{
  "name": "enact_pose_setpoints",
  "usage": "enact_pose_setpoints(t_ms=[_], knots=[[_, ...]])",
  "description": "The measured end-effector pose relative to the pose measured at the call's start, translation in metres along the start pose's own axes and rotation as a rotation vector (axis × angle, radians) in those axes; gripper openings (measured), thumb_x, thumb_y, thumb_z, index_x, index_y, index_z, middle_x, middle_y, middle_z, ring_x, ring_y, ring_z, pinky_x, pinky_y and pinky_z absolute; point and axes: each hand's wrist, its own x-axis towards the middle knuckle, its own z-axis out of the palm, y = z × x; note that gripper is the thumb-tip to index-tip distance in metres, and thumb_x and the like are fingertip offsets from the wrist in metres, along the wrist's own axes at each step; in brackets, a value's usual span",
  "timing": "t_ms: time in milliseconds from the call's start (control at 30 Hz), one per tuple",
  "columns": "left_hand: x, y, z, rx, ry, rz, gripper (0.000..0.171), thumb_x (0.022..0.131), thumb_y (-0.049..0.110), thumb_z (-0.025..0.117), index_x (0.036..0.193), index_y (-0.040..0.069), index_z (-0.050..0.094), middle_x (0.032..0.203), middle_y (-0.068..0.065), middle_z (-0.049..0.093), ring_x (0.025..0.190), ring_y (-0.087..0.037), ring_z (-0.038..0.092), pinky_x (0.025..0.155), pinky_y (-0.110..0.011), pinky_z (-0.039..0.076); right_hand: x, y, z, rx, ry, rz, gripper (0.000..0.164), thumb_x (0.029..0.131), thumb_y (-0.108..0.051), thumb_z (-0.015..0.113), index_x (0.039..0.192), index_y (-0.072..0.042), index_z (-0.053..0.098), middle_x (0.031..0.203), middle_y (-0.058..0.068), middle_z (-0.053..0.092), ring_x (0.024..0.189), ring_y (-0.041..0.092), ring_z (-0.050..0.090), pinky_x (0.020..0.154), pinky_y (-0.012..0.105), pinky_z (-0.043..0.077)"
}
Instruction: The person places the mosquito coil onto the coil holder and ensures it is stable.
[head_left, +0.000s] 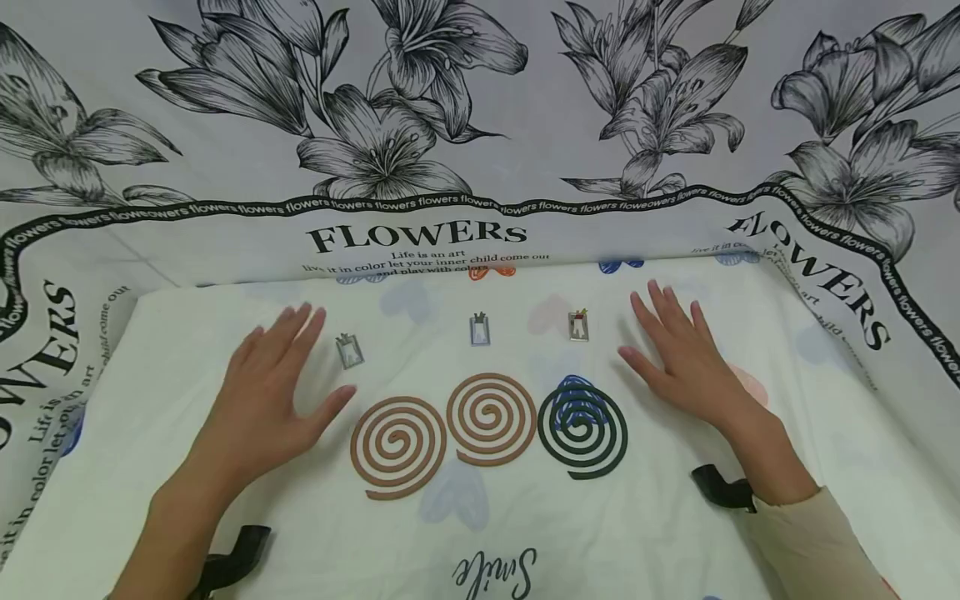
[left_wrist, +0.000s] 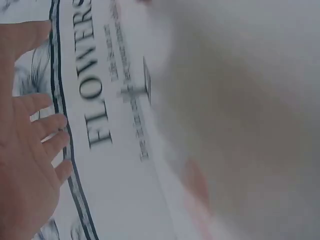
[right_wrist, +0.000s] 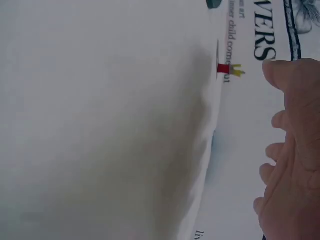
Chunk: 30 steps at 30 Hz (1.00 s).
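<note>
Two brown mosquito coils, one on the left [head_left: 397, 437] and one in the middle [head_left: 490, 409], lie flat beside a dark green mosquito coil [head_left: 579, 428]. Behind them is a row of small flat metal pieces with upright tabs, resembling coil stands: left [head_left: 349, 351], middle [head_left: 480, 329] and right [head_left: 578, 325], the last with red and yellow on its tab [right_wrist: 224, 68]. My left hand [head_left: 273, 404] is spread left of the left coil and stand, holding nothing. To the right of the green coil, my right hand [head_left: 678, 358] has its fingers extended and holds nothing.
A white cloth [head_left: 600, 533] printed with hearts and the word "Smile" covers the surface. Beyond its far edge rises a flower-printed fabric [head_left: 637, 225]. Black curved pieces sit at the left wrist [head_left: 243, 554] and right wrist [head_left: 720, 487].
</note>
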Motion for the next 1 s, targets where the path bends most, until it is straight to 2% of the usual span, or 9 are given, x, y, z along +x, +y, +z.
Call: enact_pose_setpoints(t_ms=[133,267,367,500,600,700,867,1000], knots=[[0.006,0.025,0.009,-0.021,-0.017,0.11,0.095,0.091,0.049,0.077,0.168,0.017,0.031,0.169,-0.014,0.041,0.159,-0.037,0.035,0.135,-0.052,0.019,-0.006,-0.008,0.001,-0.006,-0.001,-0.059,0.079,0.106,-0.044,0.061,0.169,-0.013,0.024,0.179,0.015,0.015,0.167,0.038,0.008,0.137,0.058,-0.001],[0.013,0.051,0.017,-0.041,-0.091,0.171,0.093,0.092,0.053,0.075,0.167,0.017,0.034,0.17,-0.011,0.04,0.16,-0.034,0.035,0.132,-0.054,0.024,-0.015,-0.012,0.0,-0.026,0.002,-0.129,0.079,0.105,-0.041,0.065,0.169,-0.014,0.027,0.177,0.016,0.023,0.166,0.038,0.016,0.139,0.049,-0.002],[0.015,0.068,0.021,-0.058,-0.134,0.193,0.091,0.093,0.057,0.072,0.167,0.018,0.035,0.173,-0.007,0.037,0.162,-0.03,0.031,0.133,-0.056,0.02,-0.021,-0.017,0.0,0.001,-0.014,-0.165,0.079,0.104,-0.038,0.067,0.169,-0.015,0.028,0.176,0.016,0.026,0.164,0.04,0.023,0.139,0.044,0.001],[0.017,0.091,0.027,-0.079,-0.158,0.193,0.089,0.094,0.061,0.068,0.165,0.018,0.038,0.173,-0.004,0.037,0.163,-0.028,0.029,0.135,-0.057,0.013,-0.029,-0.029,0.0,0.107,-0.088,-0.143,0.076,0.104,-0.039,0.067,0.168,-0.021,0.031,0.175,0.01,0.029,0.16,0.04,0.031,0.132,0.057,0.026],[0.022,0.109,0.032,-0.1,-0.198,0.211,0.086,0.095,0.061,0.067,0.164,0.017,0.041,0.171,-0.003,0.04,0.164,-0.026,0.029,0.137,-0.053,0.013,-0.035,-0.04,-0.003,0.152,-0.159,-0.114,0.074,0.105,-0.043,0.065,0.168,-0.024,0.032,0.174,0.005,0.033,0.159,0.037,0.035,0.122,0.065,0.038],[0.034,0.129,0.036,-0.114,-0.281,0.236,0.084,0.096,0.062,0.067,0.163,0.017,0.043,0.171,-0.002,0.04,0.164,-0.024,0.028,0.138,-0.05,0.01,-0.036,-0.049,-0.007,0.164,-0.206,-0.116,0.073,0.105,-0.047,0.064,0.167,-0.023,0.033,0.172,0.003,0.037,0.158,0.035,0.038,0.122,0.064,0.04],[0.058,0.159,0.04,-0.12,-0.404,0.278,0.086,0.095,0.059,0.07,0.164,0.015,0.041,0.172,-0.005,0.038,0.165,-0.025,0.027,0.138,-0.052,0.009,-0.037,-0.056,-0.008,0.179,-0.212,-0.132,0.073,0.104,-0.048,0.065,0.166,-0.022,0.036,0.171,0.002,0.04,0.157,0.034,0.041,0.121,0.063,0.042],[0.07,0.175,0.045,-0.093,-0.444,0.329,0.086,0.095,0.056,0.072,0.164,0.016,0.04,0.172,-0.004,0.039,0.164,-0.024,0.028,0.138,-0.05,0.016,-0.04,-0.056,-0.003,0.173,-0.205,-0.138,0.076,0.103,-0.048,0.068,0.166,-0.02,0.037,0.17,0.003,0.041,0.156,0.035,0.041,0.121,0.063,0.042]])
